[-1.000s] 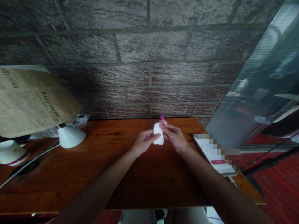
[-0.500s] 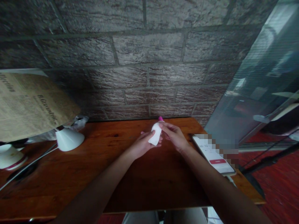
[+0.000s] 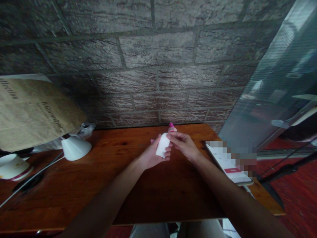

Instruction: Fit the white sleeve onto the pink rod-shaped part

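White object (image 3: pixel 162 145), head view: held up in both hands over the tabletop (image 3: pixel 138 201), nearer its rear edge than its front edge; tilted, its top leaning to the right; material unclear
Left hand (image 3: pixel 151 154): wrapped around the white object, thumb along its left side, fingertips curling out past its right side
Right hand (image 3: pixel 185 145): thumb and fingers pinching the white object at its upper right edge
Pink-topped item (image 3: pixel 171 126): just beyond the hands, by the tabletop's rear edge; lower part hidden
Phone (image 3: pixel 230 166): lying along the right edge, partly blurred by pixelation
Paper cup (image 3: pixel 12 168): near the left edge
White cone (image 3: pixel 75 148): towards the rear left corner, below a printed shade (image 3: pixel 37 110)
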Demonstrator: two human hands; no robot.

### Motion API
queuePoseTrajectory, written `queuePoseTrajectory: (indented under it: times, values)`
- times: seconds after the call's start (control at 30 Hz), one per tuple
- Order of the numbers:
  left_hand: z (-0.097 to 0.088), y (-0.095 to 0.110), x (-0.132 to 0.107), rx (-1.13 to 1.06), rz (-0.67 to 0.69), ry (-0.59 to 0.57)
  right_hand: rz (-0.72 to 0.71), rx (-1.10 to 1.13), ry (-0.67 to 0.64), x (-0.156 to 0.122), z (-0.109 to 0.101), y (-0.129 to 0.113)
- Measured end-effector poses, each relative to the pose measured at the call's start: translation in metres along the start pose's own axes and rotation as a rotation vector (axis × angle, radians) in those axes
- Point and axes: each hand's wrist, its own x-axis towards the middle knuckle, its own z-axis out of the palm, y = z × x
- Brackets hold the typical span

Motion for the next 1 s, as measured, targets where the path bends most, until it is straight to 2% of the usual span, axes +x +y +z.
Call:
queuePoseTrajectory:
  times: [0.3, 0.43, 0.6, 0.73, 1.0]
  values:
    - [-0.012, -0.002, 0.008, 0.187, 0.044, 0.037, -0.001, 0.028, -0.05, 0.002, -0.001, 0.005]
    - [-0.007, -0.003, 0.005, 0.192, 0.045, 0.028, -0.017, -0.028, 0.006, 0.003, -0.001, 0.006]
    - [-0.002, -0.003, 0.004, 0.198, 0.057, 0.065, -0.034, -0.027, -0.004, 0.003, -0.002, 0.005]
    - [-0.005, -0.004, 0.006, 0.248, 0.01, 0.108, -0.038, -0.049, 0.017, 0.003, -0.002, 0.004]
    - [0.001, -0.006, 0.005, 0.27, -0.045, 0.101, -0.043, -0.051, 0.028, 0.001, -0.002, 0.002]
